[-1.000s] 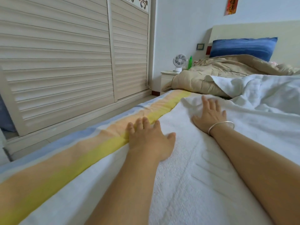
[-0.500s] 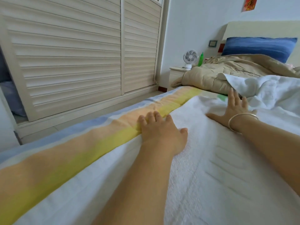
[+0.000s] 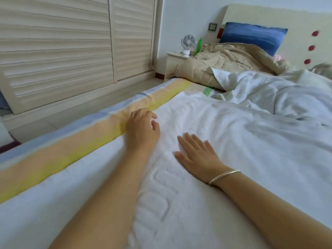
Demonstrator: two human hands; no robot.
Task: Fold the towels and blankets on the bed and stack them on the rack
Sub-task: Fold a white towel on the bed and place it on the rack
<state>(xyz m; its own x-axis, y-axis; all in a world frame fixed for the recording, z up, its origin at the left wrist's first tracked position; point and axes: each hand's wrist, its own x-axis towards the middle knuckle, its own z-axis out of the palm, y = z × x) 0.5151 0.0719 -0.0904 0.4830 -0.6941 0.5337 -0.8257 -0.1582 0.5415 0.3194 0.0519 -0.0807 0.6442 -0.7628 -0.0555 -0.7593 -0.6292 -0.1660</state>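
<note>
A large white towel with raised embossed lines lies spread flat over the bed. My left hand hovers at the towel's left edge, fingers loosely curled, holding nothing that I can see. My right hand, with a silver bangle on the wrist, lies flat with straight fingers on the towel's middle. Crumpled white cloth is heaped behind the towel at the right. A rumpled beige blanket lies near the headboard.
The striped bed sheet runs along the bed's left edge, with tiled floor beyond it. Louvred wardrobe doors stand at the left. A nightstand carries a small white fan and a green bottle. A blue pillow leans on the headboard.
My right hand slid back from the towel's far part to its middle, close beside the left hand. My left hand lifted slightly and curled its fingers. The view turned right.
</note>
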